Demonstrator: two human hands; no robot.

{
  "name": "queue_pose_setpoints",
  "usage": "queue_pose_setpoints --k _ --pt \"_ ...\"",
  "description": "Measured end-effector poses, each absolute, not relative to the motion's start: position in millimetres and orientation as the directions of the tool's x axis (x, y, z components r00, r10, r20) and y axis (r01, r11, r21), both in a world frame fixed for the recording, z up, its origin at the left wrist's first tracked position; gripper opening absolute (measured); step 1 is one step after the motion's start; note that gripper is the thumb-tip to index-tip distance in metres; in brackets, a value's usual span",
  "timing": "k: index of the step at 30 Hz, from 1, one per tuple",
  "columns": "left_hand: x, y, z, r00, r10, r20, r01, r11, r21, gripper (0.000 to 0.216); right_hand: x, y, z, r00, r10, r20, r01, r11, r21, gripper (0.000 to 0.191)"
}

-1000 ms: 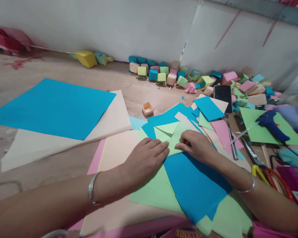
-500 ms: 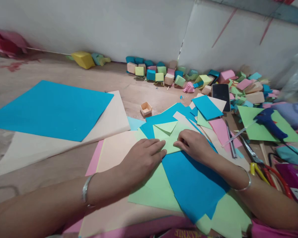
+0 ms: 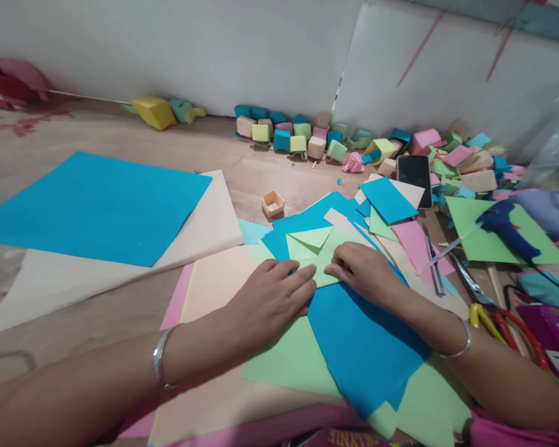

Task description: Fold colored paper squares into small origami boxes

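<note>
A light green sheet of paper lies partly folded on blue paper, its pointed flap turned toward me. Across its near left edge rests my left hand, fingers stretched out and lying on the paper. My right hand is closed at the right part of the same sheet, fingers curled with thumb and forefinger pinching near its edge. The fingers of both hands hide part of the near fold.
Left lie large blue and cream sheets. Beyond my hands stands a small open paper box. Small paper boxes line the wall. At right are a phone, a craft knife, a glue gun and scissors-like tools.
My left hand has shifted slightly right along the green paper's near edge, its fingers a little more apart. My right hand stays in place.
</note>
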State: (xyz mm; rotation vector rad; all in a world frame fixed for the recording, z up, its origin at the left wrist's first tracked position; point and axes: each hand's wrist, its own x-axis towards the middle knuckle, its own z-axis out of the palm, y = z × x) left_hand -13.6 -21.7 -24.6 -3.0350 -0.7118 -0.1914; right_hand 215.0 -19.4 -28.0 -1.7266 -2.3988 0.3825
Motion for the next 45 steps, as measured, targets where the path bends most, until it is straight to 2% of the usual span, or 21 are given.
queue_pose_setpoints --k 4,9,15,22,26,31,34,40,45 --pt "-13.6 -20.4 -22.9 0.893 0.443 0.080 0.444 -0.896 0.014 0.043 215.8 -18.7 -28.4 -0.327 0.945 -0.022 0.902 0.306 -0.304 0.023" --pt "-12.3 -20.9 -22.2 0.890 0.455 0.030 0.455 -0.890 -0.018 0.044 216.8 -19.9 -26.3 -0.337 0.941 -0.029 0.896 0.311 -0.317 0.028" --pt "-10.8 -20.2 -20.2 0.896 0.444 0.020 0.444 -0.894 -0.051 0.042 216.5 -18.4 -25.8 -0.371 0.928 -0.043 0.900 0.348 -0.261 0.035" --pt "-12.1 -21.0 -19.5 0.897 0.442 0.006 0.442 -0.895 -0.060 0.043 237.0 -8.0 -18.6 -0.458 0.879 -0.131 0.837 0.377 -0.397 0.037" --pt "-10.8 -20.6 -17.4 0.891 0.453 0.013 0.453 -0.891 -0.003 0.045 245.4 -2.4 -9.1 -0.457 0.864 -0.211 0.830 0.330 -0.450 0.035" --pt "-8.3 -18.8 -19.8 0.895 0.445 0.041 0.439 -0.893 0.100 0.075 246.3 0.8 -5.7 -0.460 0.855 -0.241 0.805 0.287 -0.519 0.033" --pt "-7.6 -18.7 -21.1 0.897 0.440 0.037 0.434 -0.894 0.111 0.083 248.4 1.2 -5.6 -0.461 0.852 -0.249 0.782 0.258 -0.567 0.026" --pt "-11.7 -19.2 -16.7 0.902 0.430 0.027 0.428 -0.901 0.077 0.071 255.7 2.9 -5.1 -0.491 0.826 -0.275 0.738 0.227 -0.636 0.016" --pt "-22.7 -16.1 -16.8 0.919 0.385 0.086 0.379 -0.922 0.085 0.051 257.2 3.7 -4.6 -0.511 0.815 -0.272 0.711 0.224 -0.667 0.015"
